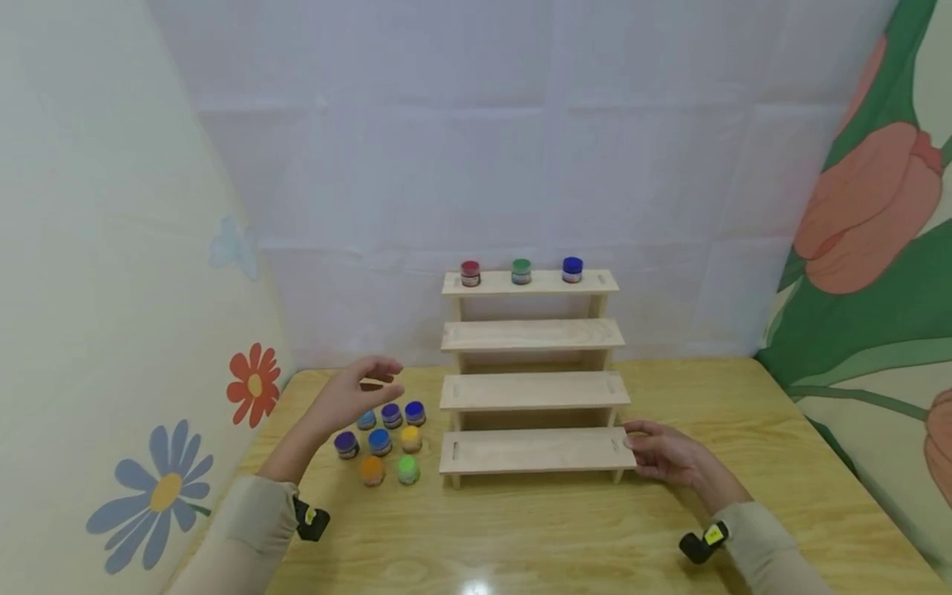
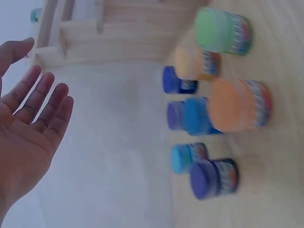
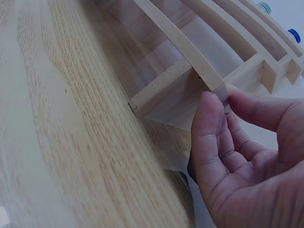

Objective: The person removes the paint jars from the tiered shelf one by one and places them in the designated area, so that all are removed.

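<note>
My left hand [image 1: 359, 390] hovers above a group of small paint jars, its fingers extended and nothing held. The left wrist view shows its bare palm [image 2: 28, 128] apart from the jars. Among them are a light green jar [image 1: 407, 469], an orange jar [image 1: 372, 471], a yellow jar [image 1: 411, 439] and several blue and purple jars [image 1: 380, 442]. With thumb and fingers, my right hand [image 1: 669, 454] pinches the right end of the lowest step of a four-tier wooden stand [image 1: 535, 450]. That pinch on the board shows closely in the right wrist view.
On the stand's top step are a red jar [image 1: 470, 273], a green jar [image 1: 521, 272] and a blue jar [image 1: 572, 269], spaced apart. A white cloth [image 1: 491, 165] hangs behind the wood-grain table [image 1: 565, 537]. Flower-painted panels [image 1: 878, 207] flank both sides.
</note>
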